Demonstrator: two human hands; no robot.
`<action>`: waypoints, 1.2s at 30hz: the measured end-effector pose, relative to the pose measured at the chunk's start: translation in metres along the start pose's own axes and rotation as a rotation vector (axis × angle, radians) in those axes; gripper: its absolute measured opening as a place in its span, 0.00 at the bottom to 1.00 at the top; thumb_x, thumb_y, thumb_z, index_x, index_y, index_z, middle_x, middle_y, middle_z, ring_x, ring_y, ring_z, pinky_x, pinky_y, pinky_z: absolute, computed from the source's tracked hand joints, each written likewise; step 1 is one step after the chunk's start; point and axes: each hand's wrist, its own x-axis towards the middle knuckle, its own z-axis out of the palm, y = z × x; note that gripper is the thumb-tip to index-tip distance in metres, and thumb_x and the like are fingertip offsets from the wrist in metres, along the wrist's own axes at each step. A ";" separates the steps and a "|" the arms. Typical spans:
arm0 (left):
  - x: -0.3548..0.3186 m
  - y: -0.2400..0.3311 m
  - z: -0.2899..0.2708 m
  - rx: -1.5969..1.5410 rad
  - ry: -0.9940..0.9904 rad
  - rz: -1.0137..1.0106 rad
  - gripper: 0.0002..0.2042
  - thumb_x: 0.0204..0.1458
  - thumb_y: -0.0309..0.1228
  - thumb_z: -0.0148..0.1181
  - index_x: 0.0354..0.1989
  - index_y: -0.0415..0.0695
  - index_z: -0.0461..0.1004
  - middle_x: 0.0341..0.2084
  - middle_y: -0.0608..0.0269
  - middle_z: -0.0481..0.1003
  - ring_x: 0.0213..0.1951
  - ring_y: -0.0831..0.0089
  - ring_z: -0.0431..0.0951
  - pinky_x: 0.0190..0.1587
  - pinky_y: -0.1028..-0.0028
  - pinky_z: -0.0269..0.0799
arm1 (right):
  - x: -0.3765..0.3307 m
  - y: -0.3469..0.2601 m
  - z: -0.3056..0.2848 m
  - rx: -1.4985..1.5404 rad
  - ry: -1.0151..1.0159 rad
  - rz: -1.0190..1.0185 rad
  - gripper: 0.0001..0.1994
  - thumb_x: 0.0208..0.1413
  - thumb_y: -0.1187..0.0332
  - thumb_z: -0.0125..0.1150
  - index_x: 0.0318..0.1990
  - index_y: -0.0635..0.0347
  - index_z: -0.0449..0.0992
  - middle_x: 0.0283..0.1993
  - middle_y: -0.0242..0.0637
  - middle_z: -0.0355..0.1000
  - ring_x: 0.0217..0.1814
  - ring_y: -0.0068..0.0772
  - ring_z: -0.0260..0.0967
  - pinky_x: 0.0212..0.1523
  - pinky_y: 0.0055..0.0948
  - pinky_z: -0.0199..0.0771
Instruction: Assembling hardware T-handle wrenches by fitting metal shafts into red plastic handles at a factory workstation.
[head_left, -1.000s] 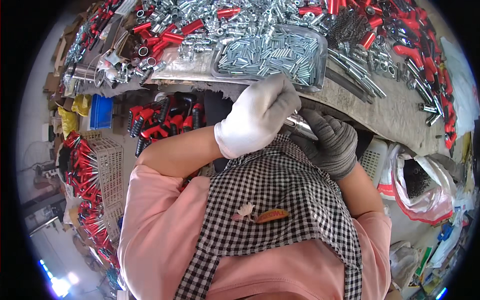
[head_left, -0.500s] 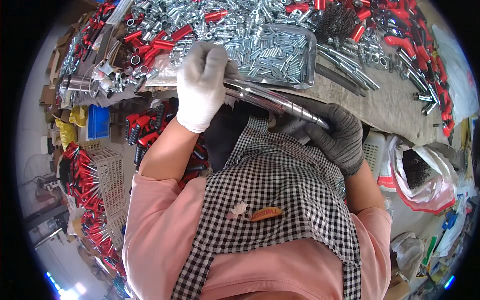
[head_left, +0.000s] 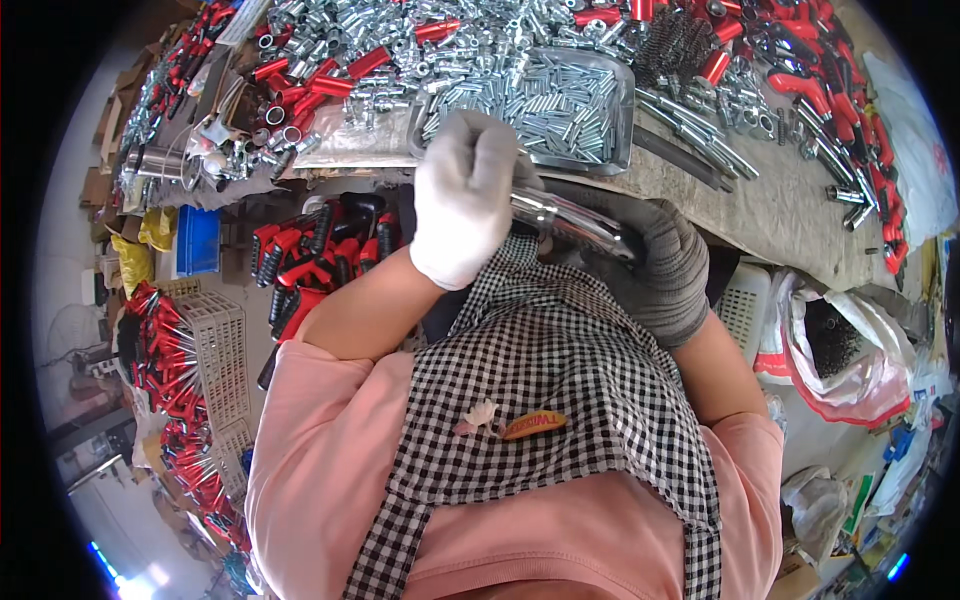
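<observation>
My left hand (head_left: 465,205), in a white and grey glove, is closed round the left end of a shiny chrome tube (head_left: 572,222). My right hand (head_left: 660,270), gloved in dark grey, wraps the other end of the same tube. It slants down to the right between the two hands, in front of the bench edge and above my checked apron. Both ends are hidden by the gloves, so whether it is one piece or several I cannot tell. Just beyond my left hand is a grey tray (head_left: 626,115) full of short metal pins (head_left: 570,105).
Loose metal fittings and red sleeves (head_left: 370,63) are heaped on the bench (head_left: 790,215). Metal rods (head_left: 700,130) and red-handled tools (head_left: 800,90) lie at the right. Below are a plastic crate (head_left: 215,350), a blue bin (head_left: 198,240) and an open white sack (head_left: 850,350).
My left hand has moved right and slightly down, closer to my right hand. My right hand has shifted a little left. Less of the chrome tube shows between them.
</observation>
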 end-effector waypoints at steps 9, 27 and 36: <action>-0.009 -0.001 0.016 0.125 -0.160 -0.002 0.07 0.61 0.26 0.47 0.34 0.36 0.68 0.20 0.60 0.73 0.23 0.76 0.73 0.28 0.74 0.70 | -0.001 -0.013 -0.002 0.169 -0.237 0.175 0.44 0.40 0.59 0.77 0.65 0.59 0.61 0.45 0.43 0.78 0.43 0.42 0.79 0.43 0.35 0.78; -0.019 0.008 0.013 0.221 -0.318 0.092 0.07 0.63 0.26 0.47 0.35 0.37 0.69 0.27 0.61 0.73 0.28 0.78 0.70 0.35 0.76 0.68 | 0.005 -0.016 -0.001 0.301 -0.235 0.355 0.25 0.44 0.56 0.73 0.48 0.58 0.78 0.33 0.43 0.79 0.32 0.43 0.78 0.34 0.34 0.78; -0.003 -0.008 -0.004 0.119 -0.540 0.303 0.04 0.59 0.25 0.51 0.32 0.41 0.69 0.33 0.57 0.74 0.37 0.68 0.75 0.42 0.70 0.70 | 0.003 -0.012 -0.005 0.225 -0.312 0.363 0.20 0.46 0.53 0.70 0.43 0.55 0.79 0.32 0.41 0.79 0.32 0.43 0.78 0.33 0.35 0.78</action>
